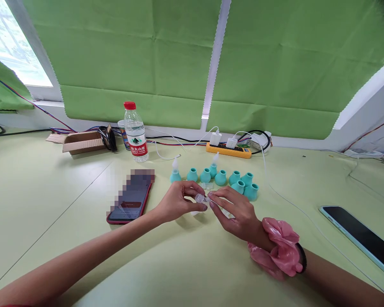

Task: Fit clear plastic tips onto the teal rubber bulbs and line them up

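Between my two hands is a small clear plastic piece [199,198], held over the table. The thumb and fingers of my left hand [181,200] close around its left side. My right hand [233,209] pinches its right end with the fingertips; what exactly lies between them is partly hidden. Just beyond stand several teal rubber bulbs [220,177] with open necks. Two more bulbs, one at the left [175,176] and one further back [213,170], carry pointed translucent tips. Other clear plastic pieces [206,186] lie on the table near my hands, some partly covered by them.
A phone [131,198] lies left of my hands, another phone [361,234] far right. Behind stand a water bottle [136,136], a paper cup [124,135], an open cardboard box [85,142] and an orange power strip [228,150] with chargers. A white cable [294,207] crosses the table at right.
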Tool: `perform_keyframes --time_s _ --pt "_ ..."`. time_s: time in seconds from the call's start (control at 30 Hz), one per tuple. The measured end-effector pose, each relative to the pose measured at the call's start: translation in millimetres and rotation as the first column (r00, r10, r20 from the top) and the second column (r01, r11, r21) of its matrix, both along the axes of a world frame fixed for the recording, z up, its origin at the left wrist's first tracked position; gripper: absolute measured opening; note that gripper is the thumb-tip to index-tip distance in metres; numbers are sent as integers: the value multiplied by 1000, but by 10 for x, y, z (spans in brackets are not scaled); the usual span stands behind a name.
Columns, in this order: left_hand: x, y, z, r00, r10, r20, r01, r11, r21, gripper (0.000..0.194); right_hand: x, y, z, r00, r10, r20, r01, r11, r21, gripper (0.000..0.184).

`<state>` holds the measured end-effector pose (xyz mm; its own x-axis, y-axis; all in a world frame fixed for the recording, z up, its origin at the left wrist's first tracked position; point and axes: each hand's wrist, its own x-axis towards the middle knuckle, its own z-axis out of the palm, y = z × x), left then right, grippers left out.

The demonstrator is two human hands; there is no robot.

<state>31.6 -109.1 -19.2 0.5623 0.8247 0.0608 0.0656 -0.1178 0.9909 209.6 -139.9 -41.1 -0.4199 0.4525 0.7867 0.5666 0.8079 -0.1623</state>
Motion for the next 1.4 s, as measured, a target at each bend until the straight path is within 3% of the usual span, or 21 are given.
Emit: perform_keyframes --time_s 0.4,0.57,0.6,0.67,0.77,0.83,0.9,0.97,1.4 --pt "6 -37 -51 995 97 4 -97 995 6 26 -61 -39 -64 998 27 -53 -35 990 -139 40" --pt "28 -87 -72 983 184 -6 -183 979 90 23 -93 -60 -28 978 35 -206 -100 945 -313 28" --pt "34 -94 -66 982 188 4 -188 977 105 22 -93 -55 -10 960 27 -278 -139 910 -391 24" --pt "45 -109 -46 983 177 37 -181 975 129 21 -84 -33 26 893 -28 -449 -256 790 -557 19" --pt "53 -136 -15 984 156 81 -168 971 168 22 -62 17 54 769 -109 -630 -495 524 -693 21" --pt "57 -152 -8 987 139 80 -152 970 190 22 -52 42 54 734 -95 -673 -615 327 -717 27" --pt "60 -160 -17 991 121 65 -132 971 199 22 -49 50 46 721 -73 -689 -669 187 -719 31" --pt "66 -158 -37 992 108 58 -117 975 189 22 -51 48 36 713 -81 -696 -682 148 -716 29" --pt "74 -210 -49 987 158 -33 -144 953 266 12 -33 46 49 758 -121 -641 -633 97 -768 19"
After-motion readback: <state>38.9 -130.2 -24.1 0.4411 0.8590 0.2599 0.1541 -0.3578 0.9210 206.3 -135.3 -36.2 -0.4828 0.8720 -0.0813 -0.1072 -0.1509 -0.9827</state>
